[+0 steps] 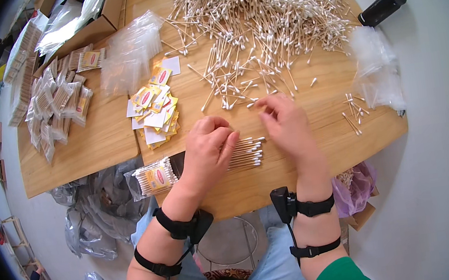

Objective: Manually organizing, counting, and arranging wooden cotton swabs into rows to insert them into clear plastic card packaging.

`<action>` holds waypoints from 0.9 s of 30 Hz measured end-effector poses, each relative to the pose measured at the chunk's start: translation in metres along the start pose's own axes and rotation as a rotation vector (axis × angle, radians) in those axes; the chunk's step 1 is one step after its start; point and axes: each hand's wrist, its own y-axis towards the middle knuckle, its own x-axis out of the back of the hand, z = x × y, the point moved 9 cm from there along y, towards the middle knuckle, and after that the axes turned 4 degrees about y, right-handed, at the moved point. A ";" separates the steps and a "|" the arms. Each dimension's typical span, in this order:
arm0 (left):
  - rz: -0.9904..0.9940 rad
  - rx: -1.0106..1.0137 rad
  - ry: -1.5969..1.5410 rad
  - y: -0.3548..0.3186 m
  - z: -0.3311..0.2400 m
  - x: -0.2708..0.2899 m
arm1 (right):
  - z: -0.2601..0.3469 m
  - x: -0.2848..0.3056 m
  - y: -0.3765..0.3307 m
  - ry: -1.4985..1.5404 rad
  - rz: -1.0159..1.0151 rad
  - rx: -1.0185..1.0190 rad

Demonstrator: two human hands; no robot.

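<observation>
My left hand [208, 149] is curled closed above a row of cotton swabs [246, 154], whose white tips stick out to its right. Whatever its fingers grip is hidden. To the left of that wrist lies a filled clear packet of swabs [156, 177] with a yellow and white card inside; a dark strip shows between packet and hand. My right hand [288, 126], slightly blurred, has bent fingers with thumb and forefinger apart. Its fingertips are at the near edge of a big heap of loose cotton swabs [269, 9], beside stray swabs on the wooden table [314, 134].
Yellow and white cards [155, 109] lie in a stack left of centre, below clear empty bags [133, 53]. Filled packets [58, 105] pile up further left, near a cardboard box [101, 20]. At right are a black bottle [383, 6], plastic bags [376, 66] and several loose swabs [354, 114].
</observation>
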 end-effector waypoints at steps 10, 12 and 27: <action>0.000 0.272 -0.366 -0.013 0.015 -0.005 | 0.001 0.013 -0.007 0.176 -0.202 -0.029; -0.071 0.337 -0.517 -0.022 0.018 -0.008 | -0.004 -0.006 -0.020 0.284 -0.228 0.026; -0.173 0.398 -0.944 -0.032 0.014 -0.023 | 0.018 -0.040 -0.038 0.850 -0.207 0.148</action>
